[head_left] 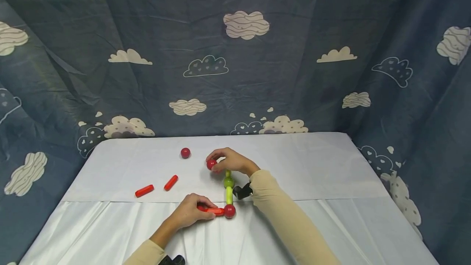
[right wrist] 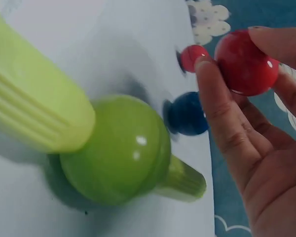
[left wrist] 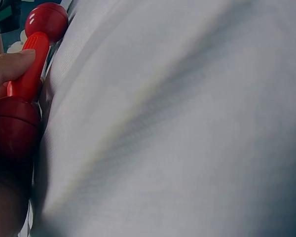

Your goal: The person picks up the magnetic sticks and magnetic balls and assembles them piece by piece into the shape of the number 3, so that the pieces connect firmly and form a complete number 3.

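My left hand [head_left: 193, 212] grips a red stick [head_left: 217, 212] by its side. A red ball [head_left: 229, 211] sits at the stick's right end, and the left wrist view shows another red ball [left wrist: 15, 128] at the other end. From the right ball a yellow-green stick [head_left: 229, 195] leads to a green ball [head_left: 228, 182], with another yellow-green stick [right wrist: 187, 180] beyond it. Above that far end my right hand [head_left: 235, 162] pinches a red ball [right wrist: 246, 61] between fingers and thumb. A blue ball [right wrist: 187, 114] shows behind the right fingers; the head view hides it.
Two loose red sticks, one [head_left: 144, 190] farther left and one [head_left: 171, 183] nearer the hands, lie on the white cloth [head_left: 312, 162]. Another red ball [head_left: 185, 153] rests toward the back. A dark cloud-patterned curtain [head_left: 276, 85] stands behind the table.
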`<state>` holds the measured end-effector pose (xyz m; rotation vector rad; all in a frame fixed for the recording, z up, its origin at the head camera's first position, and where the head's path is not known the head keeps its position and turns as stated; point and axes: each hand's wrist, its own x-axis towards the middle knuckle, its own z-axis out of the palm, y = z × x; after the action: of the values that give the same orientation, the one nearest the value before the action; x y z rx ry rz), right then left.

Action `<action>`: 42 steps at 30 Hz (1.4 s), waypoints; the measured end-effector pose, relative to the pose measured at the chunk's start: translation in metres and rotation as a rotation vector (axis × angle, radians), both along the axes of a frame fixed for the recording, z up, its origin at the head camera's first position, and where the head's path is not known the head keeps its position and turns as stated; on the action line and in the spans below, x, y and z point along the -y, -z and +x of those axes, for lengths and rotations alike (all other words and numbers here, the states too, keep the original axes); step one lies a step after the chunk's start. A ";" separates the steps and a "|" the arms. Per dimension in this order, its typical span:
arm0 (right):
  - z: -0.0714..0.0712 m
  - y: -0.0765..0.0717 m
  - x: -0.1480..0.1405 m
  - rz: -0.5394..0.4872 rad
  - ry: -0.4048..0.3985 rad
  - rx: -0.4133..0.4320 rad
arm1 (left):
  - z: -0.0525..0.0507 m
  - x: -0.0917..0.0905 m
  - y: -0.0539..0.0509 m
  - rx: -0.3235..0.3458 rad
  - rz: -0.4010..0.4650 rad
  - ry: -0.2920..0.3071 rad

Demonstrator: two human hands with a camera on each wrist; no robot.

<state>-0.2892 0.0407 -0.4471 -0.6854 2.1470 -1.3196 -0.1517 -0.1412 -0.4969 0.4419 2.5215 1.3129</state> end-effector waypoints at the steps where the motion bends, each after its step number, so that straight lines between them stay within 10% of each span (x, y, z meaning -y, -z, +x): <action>1: -0.001 0.000 -0.002 -0.017 0.021 0.012 | 0.000 0.000 0.000 0.003 -0.001 -0.002; 23: -0.014 0.015 -0.029 -0.244 0.454 0.008 | 0.002 -0.001 -0.001 0.024 0.012 -0.019; 42: -0.019 0.032 -0.033 -0.136 0.510 -0.016 | 0.000 0.000 0.000 0.032 0.003 -0.015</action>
<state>-0.3078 0.0733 -0.4789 -0.1944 2.3531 -1.7317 -0.1514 -0.1414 -0.4965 0.4006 2.5019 1.3183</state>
